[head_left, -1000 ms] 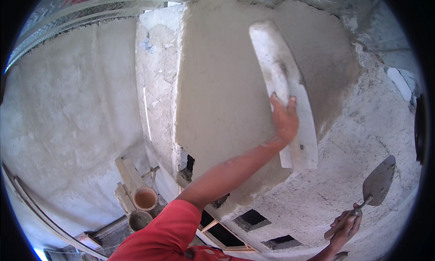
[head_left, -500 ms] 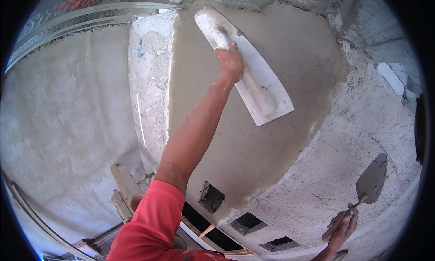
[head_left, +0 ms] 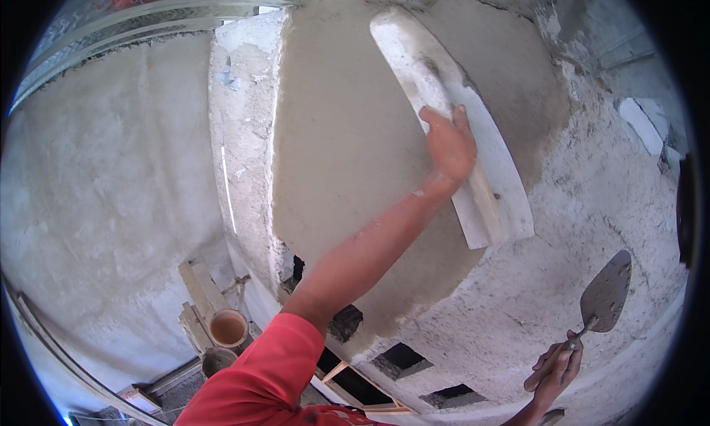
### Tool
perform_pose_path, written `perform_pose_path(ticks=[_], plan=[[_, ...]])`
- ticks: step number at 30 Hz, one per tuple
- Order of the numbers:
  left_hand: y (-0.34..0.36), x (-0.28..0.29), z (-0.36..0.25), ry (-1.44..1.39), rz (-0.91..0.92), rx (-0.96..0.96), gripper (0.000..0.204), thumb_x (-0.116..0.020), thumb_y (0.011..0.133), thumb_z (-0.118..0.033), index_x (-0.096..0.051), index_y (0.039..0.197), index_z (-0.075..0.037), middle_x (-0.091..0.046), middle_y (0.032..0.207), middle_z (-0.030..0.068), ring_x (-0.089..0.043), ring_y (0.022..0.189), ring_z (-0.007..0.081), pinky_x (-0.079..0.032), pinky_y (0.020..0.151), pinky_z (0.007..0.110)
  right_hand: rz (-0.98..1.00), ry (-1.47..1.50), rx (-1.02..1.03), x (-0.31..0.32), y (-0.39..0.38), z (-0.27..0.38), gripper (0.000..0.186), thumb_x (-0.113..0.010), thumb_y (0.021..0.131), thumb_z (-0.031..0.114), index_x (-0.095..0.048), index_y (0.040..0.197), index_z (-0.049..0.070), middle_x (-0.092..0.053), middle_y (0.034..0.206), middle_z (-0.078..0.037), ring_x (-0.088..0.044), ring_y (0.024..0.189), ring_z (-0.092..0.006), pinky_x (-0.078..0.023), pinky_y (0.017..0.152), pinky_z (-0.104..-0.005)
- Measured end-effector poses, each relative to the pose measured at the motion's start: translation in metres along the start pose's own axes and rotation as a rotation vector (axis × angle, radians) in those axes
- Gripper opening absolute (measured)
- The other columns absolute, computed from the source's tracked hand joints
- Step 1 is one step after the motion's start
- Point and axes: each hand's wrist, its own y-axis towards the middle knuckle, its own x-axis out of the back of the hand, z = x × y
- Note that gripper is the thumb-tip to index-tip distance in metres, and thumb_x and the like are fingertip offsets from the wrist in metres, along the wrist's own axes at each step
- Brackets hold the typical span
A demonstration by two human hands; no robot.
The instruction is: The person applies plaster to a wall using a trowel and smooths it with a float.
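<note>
Coated part: grey-brown plaster coat (head_left: 347,152) covered the wall in front of you, from near the top down toward a dark hole (head_left: 346,324) beside your arm; it looked mostly even, so you seemed well along there.
Bare part: rough pale wall (head_left: 592,182) lay uncovered to the right and below, past the coat's ragged edge; that stretch appeared to be what was left, if it was to match.
Left border: the coat stopped at a pale, patchy strip (head_left: 248,115), which did not carry the same even layer.
Low openings: two dark gaps (head_left: 401,359) (head_left: 453,395) sat in the bare part, below the coat.
Long float: its pale blade (head_left: 494,163) lay tilted over the right side of the coat, top end leaning left, lower end near the rough wall; you could not have told from this view how firmly it pressed.
Left hand: yours (head_left: 450,145) was wrapped around the float's handle near its middle, arm stretched upward.
Right hand: yours (head_left: 558,370) was closed around the handle of a pointed trowel (head_left: 608,296), low at the right, its blade aimed up, well apart from the float.
</note>
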Motion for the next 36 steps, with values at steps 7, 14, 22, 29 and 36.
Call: perform_pose_path(ticks=[7,14,22,29,36], plan=[[-0.046,-0.013,0.005,0.085,0.039,-0.115,0.046,-0.053,0.099,-0.022,-0.027,0.117,0.011,-0.059,0.097,0.0391,-0.064,0.088,0.0489,-0.049,0.081,0.050,-0.005,0.040,-0.036,0.005,-0.001,-0.017,0.062,-0.051,0.096,0.052,-0.048,0.124,-0.004,-0.047,0.064,-0.005,-0.045,0.045,-0.0109,-0.038,0.043,-0.0247],[-0.062,0.000,-0.012,0.021,0.264,0.009,0.054,-0.050,0.099,-0.016,-0.020,0.130,0.015,-0.053,0.113,0.0419,-0.054,0.109,0.0543,-0.042,0.097,0.049,0.013,0.046,-0.021,-0.002,0.004,-0.017,0.063,-0.052,0.096,0.053,-0.049,0.123,-0.004,-0.046,0.062,-0.005,-0.044,0.045,-0.0109,-0.037,0.043,-0.0244],[-0.092,-0.003,0.019,0.011,0.317,-0.072,0.058,-0.053,0.097,-0.018,-0.017,0.132,0.011,-0.052,0.110,0.0436,-0.055,0.104,0.0562,-0.043,0.093,0.052,0.087,0.078,-0.007,-0.014,0.006,-0.025,0.058,-0.049,0.099,0.048,-0.048,0.126,-0.003,-0.047,0.069,-0.005,-0.045,0.046,-0.0110,-0.039,0.042,-0.0247],[-0.140,0.037,0.063,0.065,0.514,0.036,0.061,-0.055,0.097,-0.021,-0.022,0.138,0.009,-0.046,0.126,0.0401,-0.051,0.116,0.0520,-0.040,0.101,0.050,0.007,0.073,-0.056,-0.024,0.002,-0.023,0.065,-0.052,0.095,0.055,-0.049,0.123,-0.004,-0.047,0.064,-0.006,-0.046,0.045,-0.0117,-0.038,0.041,-0.0246],[-0.096,0.072,0.161,0.055,0.092,0.121,0.056,-0.052,0.099,-0.028,-0.034,0.136,0.011,-0.051,0.124,0.0389,-0.053,0.116,0.0493,-0.040,0.101,0.048,0.002,0.077,-0.093,-0.022,-0.006,-0.023,0.066,-0.053,0.095,0.055,-0.048,0.123,-0.004,-0.048,0.064,-0.006,-0.046,0.045,-0.0118,-0.039,0.042,-0.0251]])
